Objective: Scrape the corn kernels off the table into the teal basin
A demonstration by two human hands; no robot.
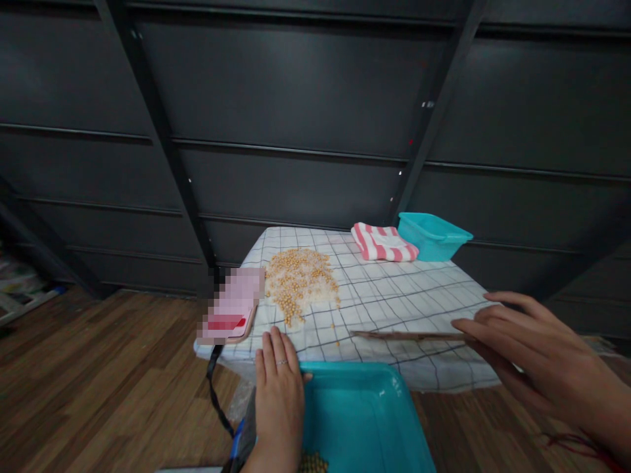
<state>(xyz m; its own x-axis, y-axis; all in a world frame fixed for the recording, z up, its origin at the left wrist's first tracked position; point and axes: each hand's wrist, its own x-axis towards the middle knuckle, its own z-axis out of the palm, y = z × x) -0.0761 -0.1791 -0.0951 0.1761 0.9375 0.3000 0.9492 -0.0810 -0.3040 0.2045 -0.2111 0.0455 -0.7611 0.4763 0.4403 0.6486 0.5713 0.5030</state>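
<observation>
My left hand (279, 384) lies flat with fingers together on the near left edge of a teal tray (365, 420), at the table's front. A few yellow beans show in the tray's near corner (313, 463). My right hand (537, 355) pinches the end of a pair of wooden chopsticks (409, 336), which point left, low over the checked tablecloth (394, 295). A heap of yellow beans mixed with white rice (300, 279) lies on the cloth beyond my left hand.
A pink phone (231, 309) with a black strap sits at the table's left edge. At the far right corner lie a folded red-and-white striped cloth (384, 242) and a second teal tub (432, 235). Dark panelled wall behind; wooden floor around.
</observation>
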